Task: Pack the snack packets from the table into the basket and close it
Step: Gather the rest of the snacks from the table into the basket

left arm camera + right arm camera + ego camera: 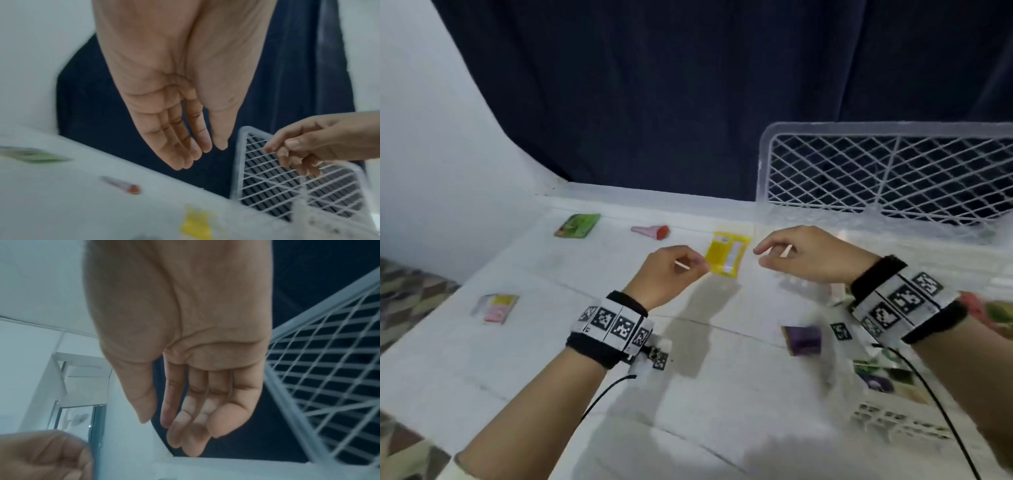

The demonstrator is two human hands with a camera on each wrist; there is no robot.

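A yellow snack packet [726, 251] [197, 222] lies flat on the white table [551, 342], between my two hands. My left hand [698, 263] [213, 147] hovers just left of it with relaxed fingers and holds nothing. My right hand [760, 255] [162, 430] hangs to the packet's right, fingers loosely curled and empty. The white lattice basket [893, 421] sits at the right under my right forearm, with packets inside. Its lid [893, 171] stands upright behind it. A blurred purple packet [803, 339] is at the basket's left edge.
Three more packets lie on the table: a green one [578, 226] at the far left, a pink cone-shaped one with a red end [650, 231] beside it, and a pink-and-yellow one [496, 308] near the left edge. A dark curtain [688, 85] hangs behind.
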